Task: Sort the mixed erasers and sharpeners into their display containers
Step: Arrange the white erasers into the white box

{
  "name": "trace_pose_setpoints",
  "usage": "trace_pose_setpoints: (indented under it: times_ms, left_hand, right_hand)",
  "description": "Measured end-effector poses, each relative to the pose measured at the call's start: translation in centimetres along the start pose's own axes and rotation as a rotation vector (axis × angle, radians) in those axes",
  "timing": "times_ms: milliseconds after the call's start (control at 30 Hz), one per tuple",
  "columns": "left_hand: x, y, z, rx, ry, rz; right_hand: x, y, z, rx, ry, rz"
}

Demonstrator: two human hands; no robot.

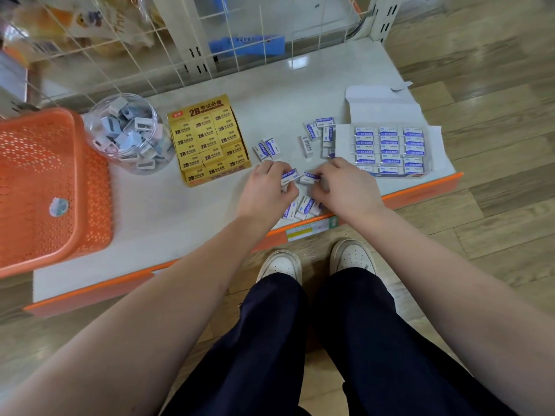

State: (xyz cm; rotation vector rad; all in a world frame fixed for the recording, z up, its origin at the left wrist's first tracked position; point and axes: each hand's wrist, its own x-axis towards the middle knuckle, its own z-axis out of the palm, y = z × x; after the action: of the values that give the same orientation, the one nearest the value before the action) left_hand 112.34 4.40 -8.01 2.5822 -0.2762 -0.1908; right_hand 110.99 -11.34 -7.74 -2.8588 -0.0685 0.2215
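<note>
Loose white erasers with blue sleeves (318, 133) lie scattered on the white shelf (180, 223). My left hand (267, 190) pinches one white-and-blue eraser (289, 175). My right hand (345, 187) pinches another eraser (310, 177) right beside it. More of these erasers (301, 207) lie under and between my hands near the shelf's front edge. An open white display box (390, 151) to the right holds rows of the same erasers. A yellow box of 2B erasers (207, 142) stands left of my hands. A clear jar (129, 133) holds several sharpeners.
An orange perforated basket (45, 187) sits at the shelf's left end. A wire grid panel (180, 40) stands behind the shelf. The shelf has an orange front edge (420, 190) with a price label. My legs and white shoes stand on the wooden floor below.
</note>
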Motion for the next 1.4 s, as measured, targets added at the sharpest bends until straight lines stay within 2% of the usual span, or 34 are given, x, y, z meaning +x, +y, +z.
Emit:
trace_pose_setpoints:
  times_ms: [67, 167, 233, 300, 500, 600, 733, 900, 1133, 1400]
  left_hand:
    - [0.0, 0.3, 0.1, -0.043, 0.017, -0.01]
    - [0.0, 0.9, -0.1, -0.112, 0.049, -0.047]
    - [0.4, 1.7, -0.1, -0.147, 0.071, -0.054]
    - [0.7, 1.9, -0.4, -0.164, 0.092, -0.057]
    - [3.5, 5.0, 0.2, -0.148, 0.099, 0.046]
    - [4.9, 7.3, 1.0, -0.099, 0.039, 0.131]
    - [7.0, 9.5, 3.0, 0.093, -0.06, 0.267]
    - [9.3, 10.7, 5.6, 0.175, -0.113, 0.344]
    - [9.8, 9.6, 8.0, -0.003, 0.05, 0.339]
    - [9.9, 9.8, 7.8, -0.011, 0.013, 0.33]
  right_hand:
    - [-0.5, 0.3, 0.0, 0.246, 0.034, 0.034]
    - [-0.6, 0.4, 0.0, 0.763, 0.102, 0.206]
    - [-0.5, 0.9, -0.2, 0.931, 0.138, 0.264]
    - [-0.4, 0.8, -0.5, 0.993, 0.141, 0.264]
    - [-1.6, 5.4, -3.4, 0.98, 0.213, 0.284]
    - [-1.7, 9.3, -4.8, 0.837, 0.247, 0.341]
    - [-0.8, 13.0, -5.8, 0.577, 0.319, 0.39]
    - [1.1, 14.6, -5.1, 0.486, 0.402, 0.305]
    - [1.8, 16.1, -3.2, 0.394, 0.301, 0.115]
    - [1.4, 16.4, -3.9, 0.118, 0.123, -0.111]
